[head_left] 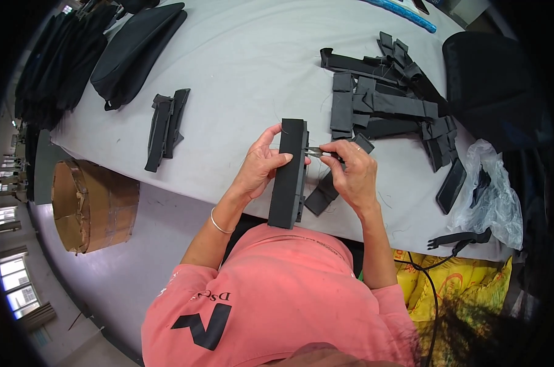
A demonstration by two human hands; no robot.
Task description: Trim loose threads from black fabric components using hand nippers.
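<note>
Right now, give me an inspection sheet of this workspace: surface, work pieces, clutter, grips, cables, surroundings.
Surface: table with pale cloth cover, slightly creased.
Work pieces: folded black fabric strip; small metal tool, possibly snips, at its right edge.
Clutter: pile of black straps, crumpled clear plastic bag.
Left grip: bare hand, holding the strip.
Right grip: bare hand, pinching the tool.
Cables: black cable hanging before yellow sacks, right.
Surroundings: cardboard box on the floor, left; window beyond.

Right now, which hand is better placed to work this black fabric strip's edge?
Probably your right hand: it pinches small metal snips beside the black fabric strip, which your left hand holds.
</note>
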